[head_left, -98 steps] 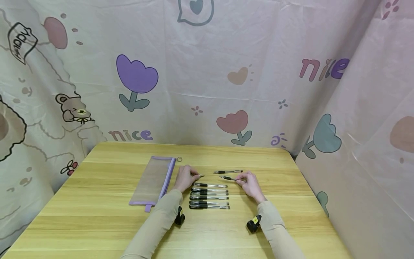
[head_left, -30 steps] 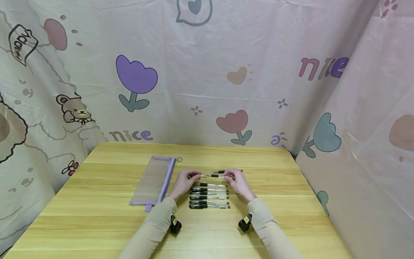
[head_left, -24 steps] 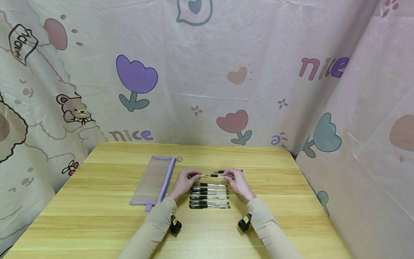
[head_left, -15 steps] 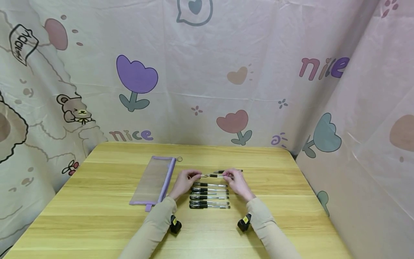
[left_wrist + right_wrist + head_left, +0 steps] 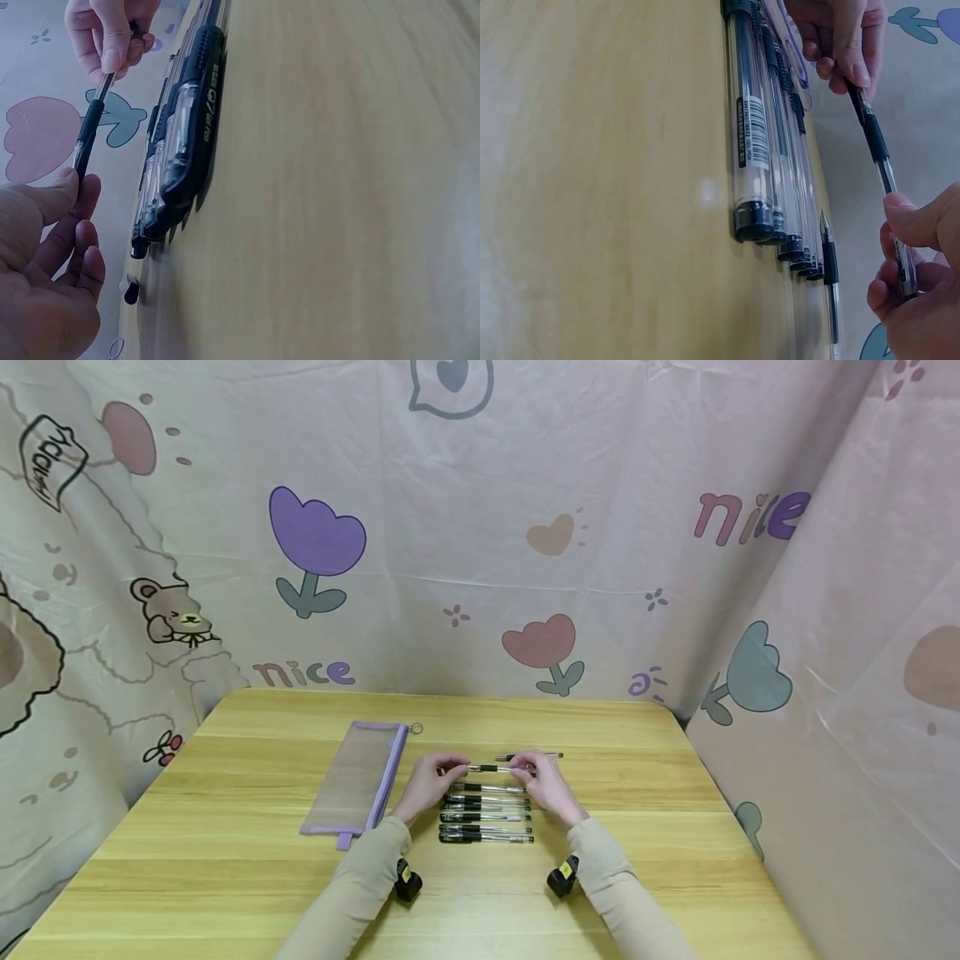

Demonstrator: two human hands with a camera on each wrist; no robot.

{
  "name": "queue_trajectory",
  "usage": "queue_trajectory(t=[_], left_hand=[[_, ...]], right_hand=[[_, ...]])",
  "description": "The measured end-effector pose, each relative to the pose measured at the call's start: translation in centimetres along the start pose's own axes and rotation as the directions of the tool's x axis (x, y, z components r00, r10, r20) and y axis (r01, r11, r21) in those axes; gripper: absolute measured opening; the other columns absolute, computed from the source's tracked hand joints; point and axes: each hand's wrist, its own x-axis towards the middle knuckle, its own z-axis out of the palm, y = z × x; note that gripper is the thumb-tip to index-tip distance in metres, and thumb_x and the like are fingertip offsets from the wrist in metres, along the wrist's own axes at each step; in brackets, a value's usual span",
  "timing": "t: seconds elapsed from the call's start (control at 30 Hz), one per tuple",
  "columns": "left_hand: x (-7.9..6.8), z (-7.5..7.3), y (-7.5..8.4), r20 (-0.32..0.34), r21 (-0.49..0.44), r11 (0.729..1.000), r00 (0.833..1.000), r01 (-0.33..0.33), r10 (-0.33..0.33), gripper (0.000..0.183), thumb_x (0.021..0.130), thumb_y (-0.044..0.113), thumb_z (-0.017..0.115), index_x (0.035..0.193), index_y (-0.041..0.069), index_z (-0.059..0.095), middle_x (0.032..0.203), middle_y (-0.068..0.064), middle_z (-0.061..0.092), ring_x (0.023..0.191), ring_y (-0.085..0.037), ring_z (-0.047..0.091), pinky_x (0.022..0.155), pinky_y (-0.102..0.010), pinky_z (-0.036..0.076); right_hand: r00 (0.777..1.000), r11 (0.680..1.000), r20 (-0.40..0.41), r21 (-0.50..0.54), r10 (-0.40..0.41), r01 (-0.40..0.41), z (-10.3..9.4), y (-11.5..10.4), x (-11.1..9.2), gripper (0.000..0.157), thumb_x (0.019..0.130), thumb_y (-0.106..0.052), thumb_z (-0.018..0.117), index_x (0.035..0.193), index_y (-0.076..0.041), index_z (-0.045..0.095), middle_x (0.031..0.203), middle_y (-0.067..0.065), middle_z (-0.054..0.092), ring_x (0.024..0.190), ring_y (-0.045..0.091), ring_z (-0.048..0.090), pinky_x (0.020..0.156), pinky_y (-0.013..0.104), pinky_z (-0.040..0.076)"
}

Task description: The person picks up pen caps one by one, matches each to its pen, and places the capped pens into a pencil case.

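Observation:
Between both hands a black-gripped gel pen (image 5: 489,768) is held level, its clear barrel showing. My left hand (image 5: 427,787) pinches the pen's cap end between thumb and fingers; in the left wrist view the pen's tip end meets the clear cap there. Thumb and fingers of my right hand (image 5: 550,787) grip the rear of the barrel (image 5: 887,178). Nearer the body, several capped gel pens (image 5: 487,818) lie side by side in a row. An uncapped pen (image 5: 830,274) lies beyond the right hand, its metal tip bare.
A see-through pencil pouch (image 5: 352,777) with purple trim and zipper lies flat left of the left hand. A small black-ended piece (image 5: 131,291) lies on the table past the row of pens. Patterned curtains (image 5: 450,610) stand behind the wooden table (image 5: 225,860).
The right hand has moved left with the pen, from well apart to close by the left hand. Its tip has slid into the cap at the left fingers. The pen row has not moved.

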Motion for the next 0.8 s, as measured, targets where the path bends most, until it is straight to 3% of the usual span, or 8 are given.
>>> queue_trajectory(t=[0.37, 0.8], left_hand=[[0.0, 0.1, -0.1, -0.013, -0.030, 1.000, 1.000, 0.002, -0.002, 0.013, 0.092, 0.009, 0.071, 0.103, 0.006, 0.078, 0.092, -0.010, 0.077, 0.070, -0.007, 0.056, 0.062, -0.018, 0.044], [-0.3, -0.1, -0.4, -0.071, -0.006, 1.000, 0.998, -0.002, 0.001, 0.010, 0.089, 0.004, 0.073, 0.095, 0.007, 0.079, 0.090, -0.009, 0.077, 0.072, -0.008, 0.058, 0.066, -0.019, 0.045]], right_hand=[[0.999, 0.999, 0.016, -0.018, -0.044, 0.044, 0.1, -0.2, -0.1, 0.013, 0.093, -0.003, 0.066, 0.105, -0.004, 0.071, 0.099, 0.008, 0.070, 0.092, 0.019, 0.064, 0.086, 0.036, 0.056], [0.999, 0.999, 0.011, 0.005, -0.048, 0.048, 1.0, -0.2, 0.1, 0.011, 0.093, -0.001, 0.066, 0.102, -0.003, 0.071, 0.095, 0.008, 0.070, 0.086, 0.015, 0.063, 0.080, 0.026, 0.055]])
